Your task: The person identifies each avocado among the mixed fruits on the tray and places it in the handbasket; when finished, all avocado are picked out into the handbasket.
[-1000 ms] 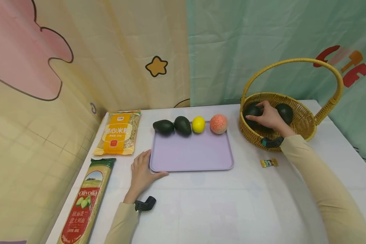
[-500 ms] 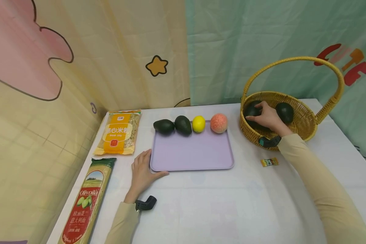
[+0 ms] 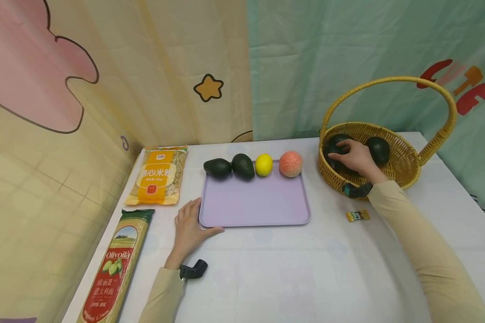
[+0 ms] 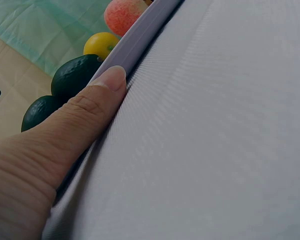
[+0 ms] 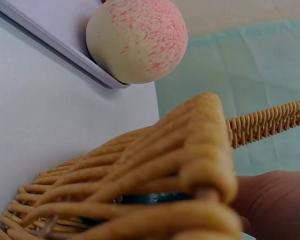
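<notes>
My left hand rests at the front-left corner of a lilac tray, fingers along its left side and its straight thumb against the front rim. In the left wrist view the thumb presses the rim. My right hand reaches into a wicker basket, thumb and fingers curled on a dark avocado at its left side. Another avocado lies to the right of that hand. In the right wrist view the basket wall hides most of the grip.
Along the tray's back edge sit two avocados, a lemon and a peach. A small wrapped candy lies before the basket. On the left are a yellow grain bag and a spaghetti pack. The basket's tall handle arches overhead.
Inside the basket the right hand's fingers have shifted slightly, and the dark avocados by them show a little differently. The left hand and the tray stay put.
</notes>
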Demonstrator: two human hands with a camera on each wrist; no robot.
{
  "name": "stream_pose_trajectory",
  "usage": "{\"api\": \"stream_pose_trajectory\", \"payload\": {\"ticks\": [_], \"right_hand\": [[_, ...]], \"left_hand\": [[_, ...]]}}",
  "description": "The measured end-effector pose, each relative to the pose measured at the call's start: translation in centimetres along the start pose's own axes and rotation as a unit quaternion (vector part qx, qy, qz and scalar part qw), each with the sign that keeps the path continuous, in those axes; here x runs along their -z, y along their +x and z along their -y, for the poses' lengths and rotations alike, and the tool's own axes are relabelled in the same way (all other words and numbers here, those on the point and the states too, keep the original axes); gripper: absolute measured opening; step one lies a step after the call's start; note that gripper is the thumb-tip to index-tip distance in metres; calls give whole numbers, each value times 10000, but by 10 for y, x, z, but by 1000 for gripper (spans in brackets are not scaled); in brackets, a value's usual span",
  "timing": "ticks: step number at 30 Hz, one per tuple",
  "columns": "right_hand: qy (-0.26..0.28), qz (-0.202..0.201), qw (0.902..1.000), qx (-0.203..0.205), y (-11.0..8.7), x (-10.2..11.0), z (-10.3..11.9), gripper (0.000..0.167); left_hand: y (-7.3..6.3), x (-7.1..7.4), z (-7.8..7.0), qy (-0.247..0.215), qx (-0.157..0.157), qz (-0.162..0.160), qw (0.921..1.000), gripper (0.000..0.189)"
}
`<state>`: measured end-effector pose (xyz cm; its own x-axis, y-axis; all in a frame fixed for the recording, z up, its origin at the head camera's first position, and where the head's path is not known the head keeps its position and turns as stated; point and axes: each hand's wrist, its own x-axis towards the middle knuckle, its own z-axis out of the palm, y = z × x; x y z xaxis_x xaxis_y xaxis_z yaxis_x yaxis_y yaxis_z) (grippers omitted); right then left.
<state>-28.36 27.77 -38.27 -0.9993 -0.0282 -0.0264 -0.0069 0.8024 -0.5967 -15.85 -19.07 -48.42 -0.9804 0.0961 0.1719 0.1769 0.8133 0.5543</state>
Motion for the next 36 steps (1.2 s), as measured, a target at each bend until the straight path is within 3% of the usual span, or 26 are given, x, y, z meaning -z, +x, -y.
{"api": "stream_pose_trajectory", "payload": {"ticks": [9,24,36], "right_hand": [[38,-14,10000,-22,0,1,-2,62],[356,-283,9989,-119,-2,5,-5,51],[632,-476,9969,-51,-15,16,-3,49]], "left_hand": [[0,-1,0,7,27,44,10000,108],[0,-1,1,17,83,67,9999,109],[0,0,-1,-31,87,67,9999,109]]}}
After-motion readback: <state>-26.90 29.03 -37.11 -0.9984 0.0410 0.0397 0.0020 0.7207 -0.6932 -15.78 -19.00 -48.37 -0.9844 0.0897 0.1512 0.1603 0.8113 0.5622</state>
